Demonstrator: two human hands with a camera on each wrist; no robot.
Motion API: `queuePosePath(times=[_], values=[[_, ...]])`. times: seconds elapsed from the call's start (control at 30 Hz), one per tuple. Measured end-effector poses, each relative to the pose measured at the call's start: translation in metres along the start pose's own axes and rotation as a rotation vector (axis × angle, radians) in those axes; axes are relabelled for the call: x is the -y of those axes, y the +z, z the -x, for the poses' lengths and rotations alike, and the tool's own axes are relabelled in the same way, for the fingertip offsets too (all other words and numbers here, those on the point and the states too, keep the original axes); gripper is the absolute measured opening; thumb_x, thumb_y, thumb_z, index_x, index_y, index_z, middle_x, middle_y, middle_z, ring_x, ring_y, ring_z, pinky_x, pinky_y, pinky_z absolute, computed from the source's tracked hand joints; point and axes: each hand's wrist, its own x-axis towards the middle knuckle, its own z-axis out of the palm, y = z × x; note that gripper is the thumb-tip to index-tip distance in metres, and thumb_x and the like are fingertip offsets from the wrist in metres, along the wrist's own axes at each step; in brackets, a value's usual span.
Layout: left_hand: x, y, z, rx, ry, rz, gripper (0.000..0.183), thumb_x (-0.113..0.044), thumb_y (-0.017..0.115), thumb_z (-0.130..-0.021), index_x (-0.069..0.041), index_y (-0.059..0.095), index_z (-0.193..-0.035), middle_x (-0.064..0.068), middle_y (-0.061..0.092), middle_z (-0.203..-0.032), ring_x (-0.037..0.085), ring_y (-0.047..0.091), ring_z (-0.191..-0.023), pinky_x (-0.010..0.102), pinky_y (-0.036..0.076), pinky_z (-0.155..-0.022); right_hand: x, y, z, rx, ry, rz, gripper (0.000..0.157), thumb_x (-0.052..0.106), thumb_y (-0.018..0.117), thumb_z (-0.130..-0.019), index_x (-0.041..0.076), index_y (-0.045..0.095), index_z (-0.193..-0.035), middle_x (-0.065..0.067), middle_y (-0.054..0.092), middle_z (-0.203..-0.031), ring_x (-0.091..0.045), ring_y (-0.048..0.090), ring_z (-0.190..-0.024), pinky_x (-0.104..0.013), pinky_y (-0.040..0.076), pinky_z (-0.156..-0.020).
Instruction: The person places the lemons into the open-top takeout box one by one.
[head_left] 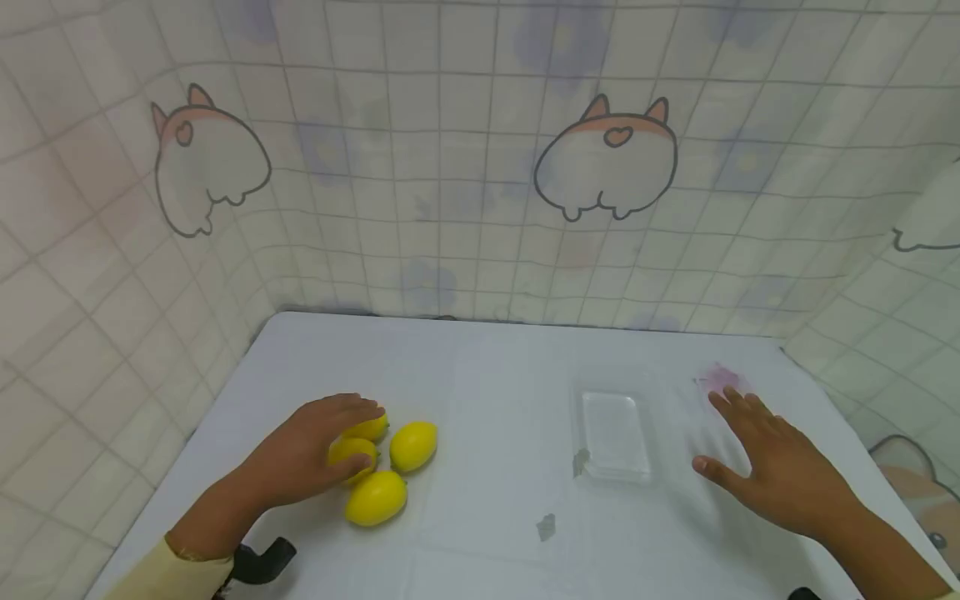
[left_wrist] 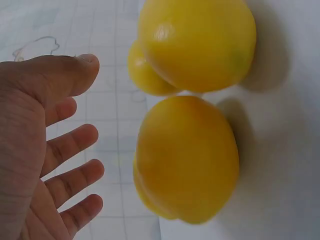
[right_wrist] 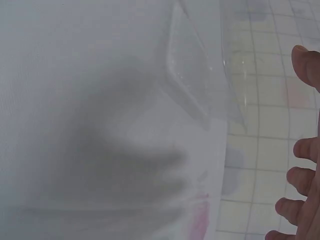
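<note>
Several yellow lemons lie grouped on the left half of the white table (head_left: 495, 392); the nearest lemon (head_left: 377, 498) and the rightmost lemon (head_left: 413, 446) show whole in the head view. Over the other lemons hovers my left hand (head_left: 307, 454), its fingers relaxed and spread, partly hiding them. In the left wrist view a gap separates the fingertips from a lemon (left_wrist: 187, 160). My right hand (head_left: 787, 467) is held above the table on the right, fingers spread, holding nothing. To its left sits a clear plastic tray (head_left: 617, 437), which also appears in the right wrist view.
A pink stain (head_left: 720, 379) marks the table beyond my right hand. Grey patches (head_left: 546, 526) show near the tray. A checked curtain (head_left: 465, 167) with cartoon drawings surrounds the back and sides. At the far right, a dark cable (head_left: 911, 442) runs beside the table.
</note>
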Motion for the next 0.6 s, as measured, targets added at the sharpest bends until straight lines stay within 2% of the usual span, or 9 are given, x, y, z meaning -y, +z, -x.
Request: queuePosePath(times=[0.2, 0.37, 0.6], values=[[-0.006, 0.008, -0.012, 0.033, 0.011, 0.040, 0.057, -0.028, 0.081, -0.088, -0.023, 0.062, -0.142, -0.002, 0.056, -0.147, 0.029, 0.044, -0.141, 0.060, 0.036, -0.114, 0.008, 0.009, -0.001, -0.002, -0.011, -0.016, 0.093, 0.061, 0.064, -0.094, 0.010, 0.027, -0.162, -0.019, 0.026, -0.165, -0.048, 0.025, -0.147, -0.073, 0.029, -0.106], [-0.010, 0.014, -0.020, 0.059, 0.041, 0.052, 0.056, -0.029, 0.080, -0.089, -0.022, 0.062, -0.142, -0.004, 0.055, -0.148, 0.027, 0.041, -0.144, 0.058, 0.034, -0.116, 0.013, 0.015, -0.001, 0.009, -0.013, -0.028, 0.092, 0.061, 0.064, -0.094, 0.009, 0.030, -0.161, -0.019, 0.030, -0.164, -0.048, 0.029, -0.146, -0.073, 0.032, -0.105], [-0.014, 0.018, -0.031, 0.100, 0.081, 0.007, 0.056, -0.032, 0.078, -0.091, -0.024, 0.060, -0.144, -0.007, 0.055, -0.147, 0.026, 0.039, -0.146, 0.056, 0.032, -0.118, 0.016, 0.022, -0.002, 0.014, 0.002, -0.045, 0.090, 0.064, 0.063, -0.094, 0.009, 0.034, -0.159, -0.019, 0.036, -0.161, -0.048, 0.034, -0.144, -0.074, 0.034, -0.104]])
